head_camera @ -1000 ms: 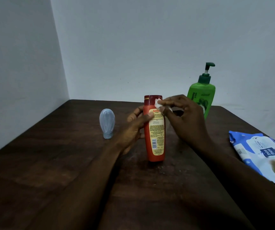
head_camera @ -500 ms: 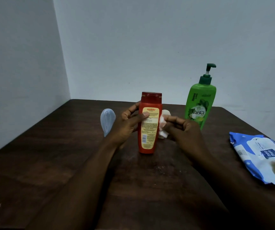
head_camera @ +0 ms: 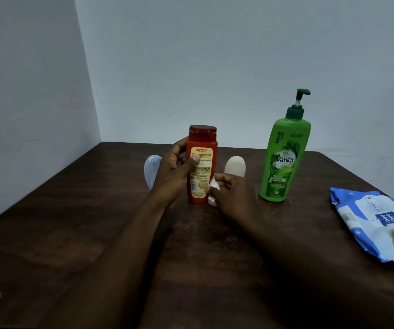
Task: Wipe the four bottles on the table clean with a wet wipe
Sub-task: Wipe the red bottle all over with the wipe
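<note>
The red bottle (head_camera: 206, 172) stands upright mid-table, dark red cap on, its yellow label facing the viewer. The left hand (head_camera: 174, 172) grips it, thumb across the label. The small, crumpled white wet wipe (head_camera: 213, 186), pinched in the right hand (head_camera: 234, 195), touches its lower right edge. A squat cream bottle (head_camera: 235, 166) stands near, at its 2 o'clock. The tall green pump bottle (head_camera: 283, 160) stands upright at 3 o'clock, well apart. A pale blue bottle (head_camera: 152, 166) shows at 9 o'clock, partly hidden.
</note>
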Motion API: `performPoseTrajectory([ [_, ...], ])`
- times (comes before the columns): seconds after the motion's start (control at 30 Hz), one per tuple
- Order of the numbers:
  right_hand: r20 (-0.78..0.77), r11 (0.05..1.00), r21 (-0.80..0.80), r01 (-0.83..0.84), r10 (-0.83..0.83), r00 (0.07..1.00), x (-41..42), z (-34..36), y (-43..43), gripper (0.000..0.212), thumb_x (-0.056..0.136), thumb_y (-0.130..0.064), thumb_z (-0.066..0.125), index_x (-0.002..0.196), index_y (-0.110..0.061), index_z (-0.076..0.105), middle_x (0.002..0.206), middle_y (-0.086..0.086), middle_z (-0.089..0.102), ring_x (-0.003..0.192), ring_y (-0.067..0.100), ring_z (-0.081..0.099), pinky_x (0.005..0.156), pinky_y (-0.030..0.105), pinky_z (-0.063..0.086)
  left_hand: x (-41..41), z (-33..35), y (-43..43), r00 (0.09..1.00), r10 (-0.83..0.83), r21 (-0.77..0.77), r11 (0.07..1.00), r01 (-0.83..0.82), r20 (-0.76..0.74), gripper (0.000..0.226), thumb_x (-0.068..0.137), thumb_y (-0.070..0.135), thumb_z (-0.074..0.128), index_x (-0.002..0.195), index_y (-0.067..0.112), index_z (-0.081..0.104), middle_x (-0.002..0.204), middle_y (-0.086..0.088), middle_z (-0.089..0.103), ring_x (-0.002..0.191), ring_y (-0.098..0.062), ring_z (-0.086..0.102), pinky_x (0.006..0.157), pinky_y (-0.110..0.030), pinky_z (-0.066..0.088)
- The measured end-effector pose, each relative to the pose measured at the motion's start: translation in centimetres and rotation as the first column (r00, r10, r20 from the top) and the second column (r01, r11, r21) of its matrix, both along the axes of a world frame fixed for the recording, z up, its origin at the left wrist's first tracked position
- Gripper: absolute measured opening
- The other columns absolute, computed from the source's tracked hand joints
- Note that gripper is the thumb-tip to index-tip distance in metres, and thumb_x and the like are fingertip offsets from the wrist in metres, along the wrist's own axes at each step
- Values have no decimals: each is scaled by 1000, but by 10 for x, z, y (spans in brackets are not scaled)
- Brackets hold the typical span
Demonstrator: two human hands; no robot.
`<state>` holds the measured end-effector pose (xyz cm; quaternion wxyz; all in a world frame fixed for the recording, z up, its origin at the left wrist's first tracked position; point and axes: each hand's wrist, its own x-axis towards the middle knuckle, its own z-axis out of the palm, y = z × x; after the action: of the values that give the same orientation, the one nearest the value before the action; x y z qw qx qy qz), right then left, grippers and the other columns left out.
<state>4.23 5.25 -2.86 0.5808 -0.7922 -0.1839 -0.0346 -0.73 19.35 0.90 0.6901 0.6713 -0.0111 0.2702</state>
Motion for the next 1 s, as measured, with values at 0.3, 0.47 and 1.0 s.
performPoseTrajectory([
  [0.3,39,993,-35,110,-108,993,-2,4,16,43,88,-14,74,130,-18,65,127,1,68,116,18,64,99,47,54,4,-6,-3,989,141,107,985,-135,-51,45,101,8,55,143,21,45,123,6,62,112,-8,59,85,-21,54],
  [0.47,40,992,-28,121,-120,992,-4,4,22,46,88,-14,73,133,-17,63,132,1,66,120,20,62,98,47,55,5,-12,-6,979,183,165,972,-167,-86,44,103,8,49,146,18,42,129,4,60,118,-9,56,86,-16,51],
  [1.0,129,991,-14,132,-129,983,-9,9,15,43,91,-14,70,133,-20,62,130,0,67,119,14,63,109,40,46,5,-11,-5,979,202,140,971,-196,-29,55,102,12,53,152,21,33,140,4,55,122,-5,56,95,-18,51],
])
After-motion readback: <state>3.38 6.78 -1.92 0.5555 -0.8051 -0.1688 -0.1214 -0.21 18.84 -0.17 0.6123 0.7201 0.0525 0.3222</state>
